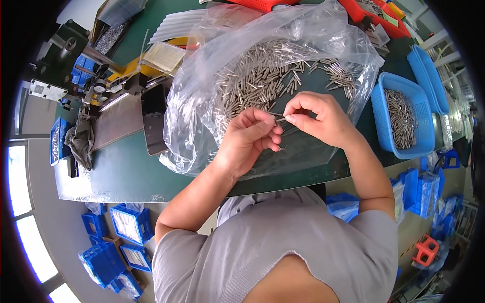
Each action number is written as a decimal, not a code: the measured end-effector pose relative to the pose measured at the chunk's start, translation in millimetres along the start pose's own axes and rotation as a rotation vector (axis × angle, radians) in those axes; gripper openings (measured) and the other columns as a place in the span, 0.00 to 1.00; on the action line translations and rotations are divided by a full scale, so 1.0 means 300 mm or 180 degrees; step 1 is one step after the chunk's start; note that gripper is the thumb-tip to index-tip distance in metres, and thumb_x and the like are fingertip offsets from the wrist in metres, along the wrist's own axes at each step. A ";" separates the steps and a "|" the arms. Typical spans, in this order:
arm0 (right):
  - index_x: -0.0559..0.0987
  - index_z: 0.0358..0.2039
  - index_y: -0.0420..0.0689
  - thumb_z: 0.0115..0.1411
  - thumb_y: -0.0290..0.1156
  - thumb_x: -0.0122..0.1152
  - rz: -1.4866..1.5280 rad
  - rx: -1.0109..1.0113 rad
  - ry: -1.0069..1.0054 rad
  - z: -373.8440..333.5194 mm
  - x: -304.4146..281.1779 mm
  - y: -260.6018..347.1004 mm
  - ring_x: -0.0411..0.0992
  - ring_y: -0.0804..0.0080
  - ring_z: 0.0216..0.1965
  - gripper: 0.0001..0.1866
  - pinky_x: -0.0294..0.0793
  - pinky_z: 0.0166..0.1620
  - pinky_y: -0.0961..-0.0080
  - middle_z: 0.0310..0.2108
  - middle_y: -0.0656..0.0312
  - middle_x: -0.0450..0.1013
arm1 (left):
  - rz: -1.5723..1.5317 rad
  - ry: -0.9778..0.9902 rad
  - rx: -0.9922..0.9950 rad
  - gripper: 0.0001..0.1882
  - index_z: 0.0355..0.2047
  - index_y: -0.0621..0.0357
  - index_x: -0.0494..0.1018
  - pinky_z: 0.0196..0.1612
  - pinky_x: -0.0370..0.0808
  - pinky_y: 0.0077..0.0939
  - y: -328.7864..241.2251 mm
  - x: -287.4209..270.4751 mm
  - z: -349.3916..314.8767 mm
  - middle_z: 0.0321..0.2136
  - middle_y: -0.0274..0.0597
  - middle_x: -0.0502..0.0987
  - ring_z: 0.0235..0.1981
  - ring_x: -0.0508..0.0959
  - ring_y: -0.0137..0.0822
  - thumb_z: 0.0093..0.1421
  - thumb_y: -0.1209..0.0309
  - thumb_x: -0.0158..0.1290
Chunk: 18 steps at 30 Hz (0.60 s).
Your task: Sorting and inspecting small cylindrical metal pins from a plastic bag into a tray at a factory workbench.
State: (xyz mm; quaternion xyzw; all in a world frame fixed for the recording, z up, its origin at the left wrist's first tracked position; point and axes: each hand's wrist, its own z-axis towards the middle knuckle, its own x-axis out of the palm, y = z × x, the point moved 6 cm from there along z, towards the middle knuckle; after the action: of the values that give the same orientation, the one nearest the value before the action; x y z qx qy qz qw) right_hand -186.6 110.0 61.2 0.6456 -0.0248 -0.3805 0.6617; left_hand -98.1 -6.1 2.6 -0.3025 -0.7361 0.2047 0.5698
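My left hand (237,144) and my right hand (326,120) meet over the near side of a clear plastic bag (194,96). Thumb and forefinger of each are pinched on a slim metal pin (279,119), which spans the small gap between them. Its exact form is too small to make out. The other fingers of my left hand are curled, partly hidden by the palm. Just beyond the hands, a heap of similar metal pins (260,76) is spread on the opened bag, with a looser group on its right side.
A blue basket (380,108) with more metal pins stands at the right edge of the green table (118,174), beside another blue basket (428,76). At left are a bench device (63,60) and a dark cloth (81,141). Red trays (262,4) sit at the back.
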 end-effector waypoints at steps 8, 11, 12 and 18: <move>0.74 0.27 0.38 0.50 0.19 0.59 -0.0152 -0.0184 -0.0075 -0.012 0.003 0.022 0.68 0.79 0.24 0.04 0.68 0.29 0.82 0.24 0.63 0.70 | 0.0214 -0.0089 -0.0023 0.04 0.31 0.63 0.68 0.28 0.77 0.24 0.003 0.002 -0.003 0.27 0.45 0.76 0.25 0.77 0.32 0.60 0.74 0.49; 0.74 0.27 0.38 0.50 0.19 0.58 -0.0127 -0.0199 -0.0074 -0.015 0.001 0.027 0.68 0.79 0.24 0.04 0.68 0.29 0.83 0.24 0.64 0.70 | 0.0123 0.0008 0.0024 0.04 0.31 0.63 0.68 0.28 0.77 0.24 -0.001 0.007 -0.003 0.27 0.45 0.76 0.25 0.77 0.32 0.60 0.75 0.49; 0.74 0.27 0.38 0.50 0.19 0.58 -0.0116 -0.0200 -0.0080 -0.016 0.000 0.028 0.68 0.79 0.24 0.04 0.68 0.29 0.83 0.24 0.64 0.70 | 0.0125 0.0010 0.0020 0.04 0.31 0.63 0.68 0.28 0.77 0.24 -0.001 0.007 -0.003 0.27 0.45 0.76 0.25 0.77 0.32 0.60 0.75 0.49; 0.74 0.27 0.38 0.49 0.18 0.58 -0.0160 -0.0230 -0.0103 -0.020 -0.001 0.041 0.69 0.79 0.25 0.04 0.68 0.29 0.82 0.25 0.63 0.71 | 0.0169 0.0003 0.0005 0.04 0.31 0.63 0.67 0.28 0.77 0.24 0.002 0.009 -0.003 0.27 0.46 0.76 0.25 0.77 0.33 0.60 0.75 0.48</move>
State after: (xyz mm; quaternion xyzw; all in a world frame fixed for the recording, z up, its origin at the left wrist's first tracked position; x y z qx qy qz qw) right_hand -177.8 113.6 71.1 0.6154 -0.0056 -0.4080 0.6743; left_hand -97.7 -3.9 4.5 -0.3216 -0.7274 0.2203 0.5648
